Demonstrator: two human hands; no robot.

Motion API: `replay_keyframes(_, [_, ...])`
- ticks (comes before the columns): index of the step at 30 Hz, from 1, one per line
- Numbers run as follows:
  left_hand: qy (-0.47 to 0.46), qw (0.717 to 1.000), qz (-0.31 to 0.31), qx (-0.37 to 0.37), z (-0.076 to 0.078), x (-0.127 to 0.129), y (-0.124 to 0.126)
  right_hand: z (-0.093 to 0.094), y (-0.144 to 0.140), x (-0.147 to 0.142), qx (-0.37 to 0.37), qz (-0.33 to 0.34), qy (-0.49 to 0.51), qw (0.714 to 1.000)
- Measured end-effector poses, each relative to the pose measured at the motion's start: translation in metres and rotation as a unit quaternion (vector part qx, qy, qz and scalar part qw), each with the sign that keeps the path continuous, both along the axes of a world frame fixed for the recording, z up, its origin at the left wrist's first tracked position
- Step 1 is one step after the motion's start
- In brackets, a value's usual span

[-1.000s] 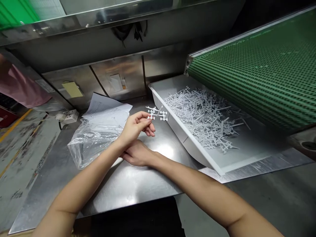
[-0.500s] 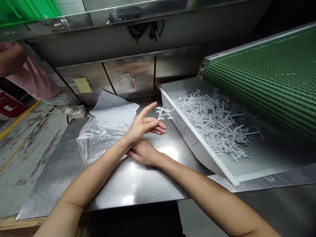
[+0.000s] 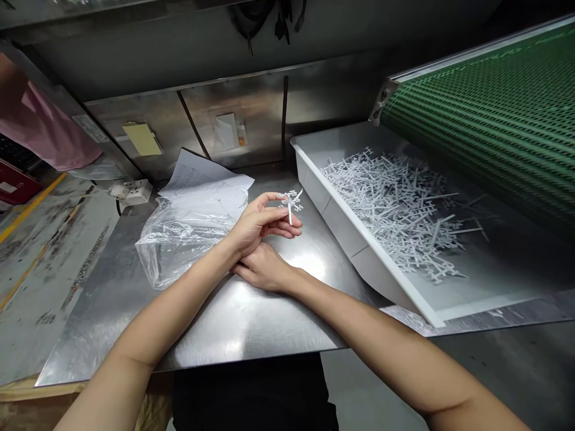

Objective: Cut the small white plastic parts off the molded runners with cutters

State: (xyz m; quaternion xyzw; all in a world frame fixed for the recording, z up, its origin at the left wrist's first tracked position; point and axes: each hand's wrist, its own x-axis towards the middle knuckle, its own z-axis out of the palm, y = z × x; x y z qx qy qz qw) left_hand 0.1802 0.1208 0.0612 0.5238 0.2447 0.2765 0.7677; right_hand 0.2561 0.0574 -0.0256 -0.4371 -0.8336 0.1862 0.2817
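My left hand [image 3: 258, 224] pinches a small white branched plastic piece [image 3: 290, 206], or a few tangled together, between thumb and index finger. The other fingers curl loosely below. Crossing under the left wrist, my right hand [image 3: 265, 267] rests low over the metal table [image 3: 215, 329]; its fingers look bent and pressed together, with their tips hidden by the left hand, so what they grip cannot be seen. Many similar white pieces [image 3: 390, 209] lie heaped in a large white tray [image 3: 359, 230] to the right of both hands.
A clear plastic bag [image 3: 179, 245] and a printed paper sheet [image 3: 202, 176] lie left of my hands. Over the tray juts a green mesh conveyor belt [image 3: 485, 114]. A power strip [image 3: 137, 193] sits by the back panel. At far left shows a person's pink garment [image 3: 49, 131].
The left index finger, stretched out before, has bent in over the white plastic piece, which has turned and moved slightly left. The right hand stays under the left wrist. My view has tilted down.
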Motion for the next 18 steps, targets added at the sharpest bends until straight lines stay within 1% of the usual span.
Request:
replay_keyframes(6, [0.058,0.996,0.001,0.064,-0.002,0.003,0.003,0.003,-0.001,0.001,0.002,0.000,0.002,1.000])
replay_keyframes(9, [0.110,0.986,-0.002,0.128,-0.003,0.003,0.003,0.005,-0.002,0.001,0.002,0.008,0.007,1.000])
replay_keyframes(11, [0.159,0.966,0.008,0.205,-0.001,0.000,0.001,0.007,-0.002,0.001,0.003,0.013,0.013,1.000])
replay_keyframes(14, [0.214,0.923,0.028,0.319,0.005,-0.006,0.001,0.010,-0.003,0.001,0.000,0.013,0.024,1.000])
replay_keyframes(16, [0.221,0.903,0.050,0.365,0.011,-0.010,0.004,0.013,-0.003,0.001,-0.006,0.014,0.028,0.999])
replay_keyframes(18, [0.222,0.883,0.086,0.404,0.019,-0.012,0.012,0.015,-0.003,0.001,-0.011,0.017,0.031,0.999])
